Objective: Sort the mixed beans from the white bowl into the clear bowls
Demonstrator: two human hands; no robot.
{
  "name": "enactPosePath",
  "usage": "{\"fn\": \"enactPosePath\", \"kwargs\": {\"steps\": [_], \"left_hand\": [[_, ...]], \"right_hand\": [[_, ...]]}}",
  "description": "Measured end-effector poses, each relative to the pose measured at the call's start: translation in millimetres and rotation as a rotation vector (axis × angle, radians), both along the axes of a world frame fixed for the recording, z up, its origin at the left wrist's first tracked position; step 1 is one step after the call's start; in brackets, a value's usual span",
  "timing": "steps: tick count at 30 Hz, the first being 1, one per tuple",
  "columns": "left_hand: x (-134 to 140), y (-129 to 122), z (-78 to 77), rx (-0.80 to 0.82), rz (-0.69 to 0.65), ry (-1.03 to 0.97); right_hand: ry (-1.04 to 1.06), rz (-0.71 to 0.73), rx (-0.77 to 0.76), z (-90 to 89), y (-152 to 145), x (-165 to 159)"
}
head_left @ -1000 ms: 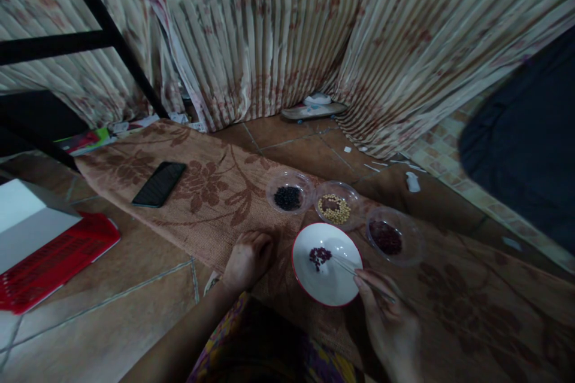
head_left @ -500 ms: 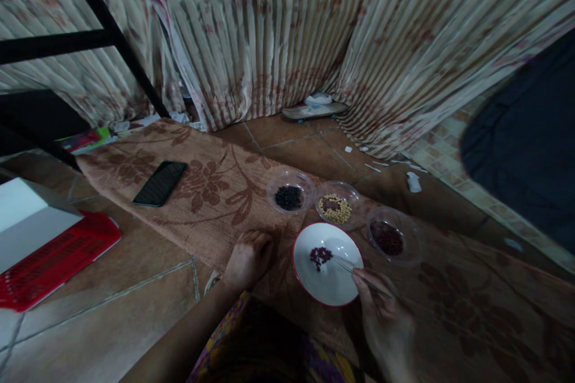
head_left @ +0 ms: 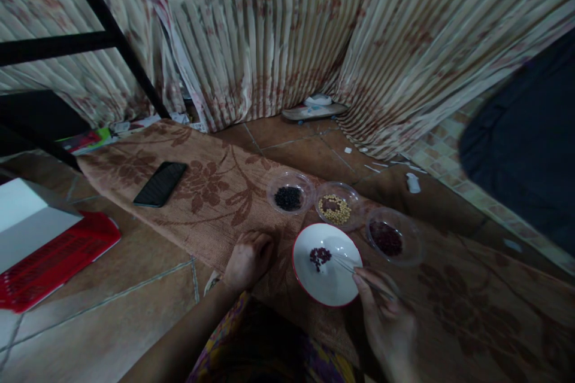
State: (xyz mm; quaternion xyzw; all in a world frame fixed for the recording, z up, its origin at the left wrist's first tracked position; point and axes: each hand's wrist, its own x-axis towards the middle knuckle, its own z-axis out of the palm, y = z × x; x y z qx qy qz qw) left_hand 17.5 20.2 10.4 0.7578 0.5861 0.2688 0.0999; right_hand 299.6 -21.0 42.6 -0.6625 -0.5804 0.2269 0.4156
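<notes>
Thin metal tweezers (head_left: 345,264) are held in my right hand (head_left: 386,317), over the right side of a white bowl (head_left: 327,293) with a red rim. Their tips are close beside a small cluster of dark red beans (head_left: 320,257) in the bowl; I cannot tell whether they touch one. Left of the bowl, my left hand (head_left: 249,257) rests on the cloth with its fingers curled in, and no object shows in it. Behind the bowl stand three clear plastic bowls, with black beans (head_left: 288,198), yellow beans (head_left: 336,210) and dark red beans (head_left: 386,238).
A brown patterned cloth (head_left: 211,191) covers the long narrow table. At its left part lies a black phone (head_left: 160,184). A red basket (head_left: 85,251) and a white box (head_left: 36,215) are at the lower left. Beyond are a skateboard (head_left: 314,111) and striped curtains (head_left: 269,30).
The tweezers and my right hand have shifted very slightly. My left hand, the bowls and the beans look the same.
</notes>
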Motion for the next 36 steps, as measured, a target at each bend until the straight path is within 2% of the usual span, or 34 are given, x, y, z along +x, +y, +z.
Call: {"fn": "enactPosePath", "kwargs": {"steps": [6,12,18,29,33,36], "left_hand": [[0,0,1.0,0.007,0.002,-0.005],[1,0,2.0,-0.004,0.003,0.003],[0,0,1.2,-0.012,0.0,0.006],[0,0,1.5,-0.012,-0.001,-0.001],[0,0,1.0,-0.01,0.005,0.0],[0,0,0.8,-0.011,0.005,0.004]], "right_hand": [[-0.024,0.028,0.026,-8.8,1,2],[-0.047,0.042,0.071,-8.0,1,1],[-0.033,0.055,0.04,-8.5,0,1],[-0.069,0.053,0.077,-13.6,-2,2],[-0.076,-0.023,0.066,5.1,-3,0],[-0.091,-0.169,0.191,30.7,5,8]]}}
